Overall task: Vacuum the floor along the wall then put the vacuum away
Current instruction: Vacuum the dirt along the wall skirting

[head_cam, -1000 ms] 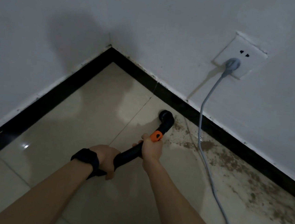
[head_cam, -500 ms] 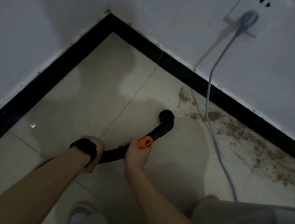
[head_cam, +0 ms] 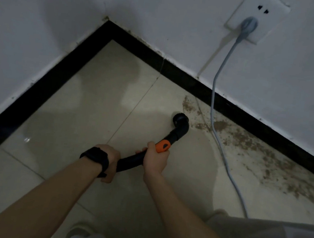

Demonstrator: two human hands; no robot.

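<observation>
near: my left hand [head_cam: 111,159] curled round the black vacuum hose [head_cam: 129,163] | my right hand [head_cam: 156,161] gripping it just ahead, at the orange collar [head_cam: 163,146] | far: nozzle [head_cam: 180,121] on the floor [head_cam: 96,104] beyond both hands, beside dirt [head_cam: 245,140] along the baseboard [head_cam: 175,69]

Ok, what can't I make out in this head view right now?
Head view only.
Nozzle: mouth faces down, so floor contact cannot be told.
Hose: rear end hidden behind the left hand; the rest is out of frame.
Cord: lower end hidden behind grey cloth at the bottom edge.
Dirt: dim light, and cut off by the right edge.
</observation>
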